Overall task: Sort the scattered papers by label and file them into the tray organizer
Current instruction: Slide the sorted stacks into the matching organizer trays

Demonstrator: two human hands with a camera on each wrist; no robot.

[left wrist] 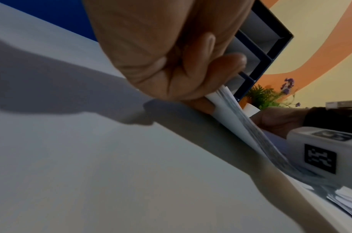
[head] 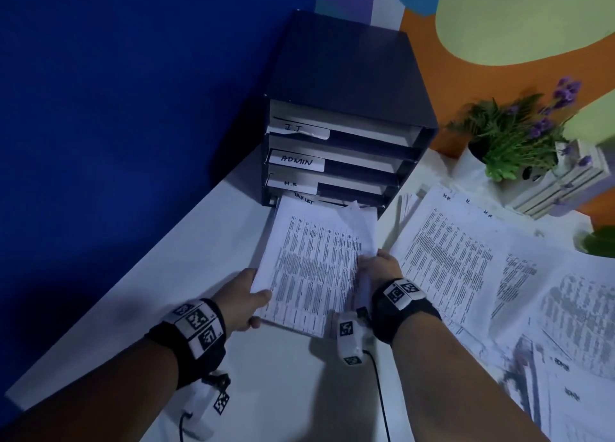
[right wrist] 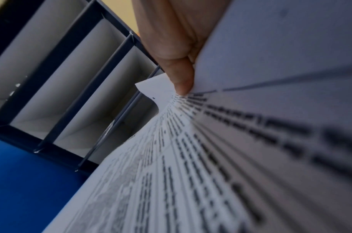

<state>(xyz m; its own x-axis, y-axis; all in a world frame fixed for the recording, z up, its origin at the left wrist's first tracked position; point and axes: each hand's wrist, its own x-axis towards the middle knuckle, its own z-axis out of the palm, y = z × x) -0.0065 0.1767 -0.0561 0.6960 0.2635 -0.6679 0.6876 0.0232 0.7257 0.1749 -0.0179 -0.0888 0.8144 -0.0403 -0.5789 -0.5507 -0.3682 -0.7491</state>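
- Sheaf of papers (head: pixel 312 268) pinched at its near corners, left hand (head: pixel 244 300) on one edge, right hand (head: pixel 379 265) on the other, likely to keep sheets squared.
- Far edge entering the bottom slot of the tray organizer (head: pixel 346 115), angled low to clear it.
- More papers (head: pixel 466 268) waiting on the table (head: pixel 283 391).

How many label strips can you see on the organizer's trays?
4, all at the left front of the organizer, stacked: I.T on top, ADMIN below, H.R third, and a partly readable one at the bottom, just above the stack of papers.
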